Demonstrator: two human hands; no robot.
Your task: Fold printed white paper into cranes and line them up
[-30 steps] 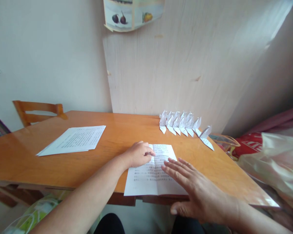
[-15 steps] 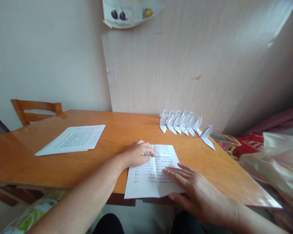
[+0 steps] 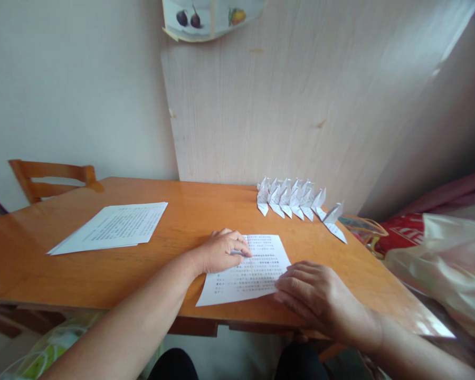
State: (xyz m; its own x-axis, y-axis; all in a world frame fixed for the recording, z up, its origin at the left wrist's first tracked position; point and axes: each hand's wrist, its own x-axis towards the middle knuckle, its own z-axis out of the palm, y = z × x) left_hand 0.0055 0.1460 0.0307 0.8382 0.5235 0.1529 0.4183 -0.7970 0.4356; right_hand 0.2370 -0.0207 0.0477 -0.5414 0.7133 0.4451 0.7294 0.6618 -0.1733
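A printed sheet of paper (image 3: 245,277) lies near the table's front edge, in front of me. My left hand (image 3: 226,250) rests on its upper left part, the fingers spread a little and pressing on the print. Nothing is gripped in that hand. At the sheet's right side, my right hand (image 3: 312,293) has its fingers together around the lower right corner, thumb underneath. That corner is hidden by the fingers.
Several folded paper cranes (image 3: 285,198) stand in rows at the back right. A stack of printed sheets (image 3: 114,227) lies on the left of the wooden table (image 3: 206,206). A chair (image 3: 55,171) stands behind, and bags (image 3: 431,253) sit off the right edge.
My right hand has gone from lying flat on the sheet to holding its lower right corner. The sheet's near edge has shifted away from me; the left hand stays in place.
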